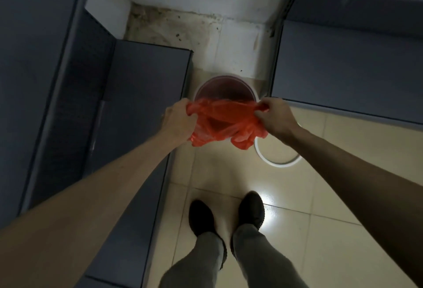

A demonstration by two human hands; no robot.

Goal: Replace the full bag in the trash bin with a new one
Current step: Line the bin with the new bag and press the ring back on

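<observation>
Bag: orange plastic bag (pixel 225 119), thin and crumpled, stretched between both hands above the near edge of the bin, its loose ends hanging down below the hands.
Left hand: left hand (pixel 179 121) clenched around the bag's left end, plastic bunched inside the fist.
Right hand: right hand (pixel 275 117) pinching the bag's right end between thumb and fingers, the plastic gathered at the fingertips.
Bin: round trash bin (pixel 225 88) with a pale rim, standing on the floor in the gap between the cabinets; its inside looks dark reddish, and I cannot tell whether a liner already sits in it.
Ring: white ring (pixel 278 158) lying flat on the floor just to the right of the bin, partly hidden by the bag.
Floor: glossy beige tiles (pixel 320 196) with a bright light reflection near the person's right shoe (pixel 251 207); dirtier, stained tiles behind the bin by the white wall.
Surroundings: dark grey cabinet (pixel 142 104) on the left, another grey unit on the right.
Person: standing just behind the bin, dark shoes, grey trousers, bare forearms reaching forward.
</observation>
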